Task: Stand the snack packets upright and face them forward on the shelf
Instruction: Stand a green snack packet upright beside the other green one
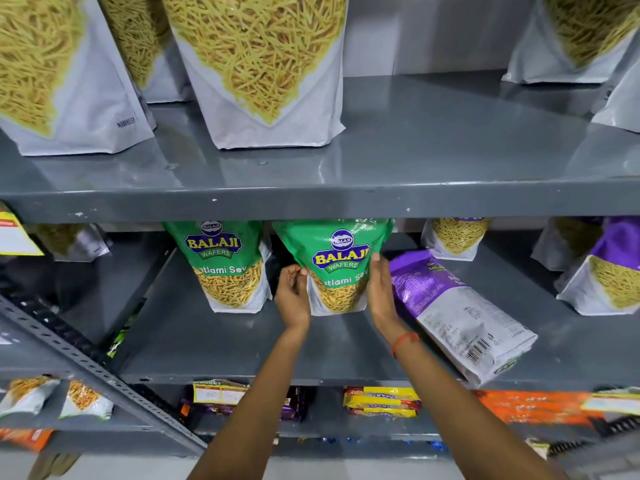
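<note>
Green and white, the held packet [334,268] reads "BALAJI WAFERS" above a partly covered "...atlami Sev" — it stands upright on the grey middle shelf [221,341], face forward, gripped at its sides between the left hand [292,294] and the right hand [381,296]. Just left stands a matching packet [227,268]; just right, touching the right wrist, a purple packet [460,313] lies flat, barcode toward the shelf edge — its small print is unreadable.

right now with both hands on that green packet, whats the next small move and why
Probably let go of the green packet, since it already stands upright, label forward, between the left hand and right hand. Then reach for the purple packet, which lies flat, back side up, beside the right wrist.
</note>
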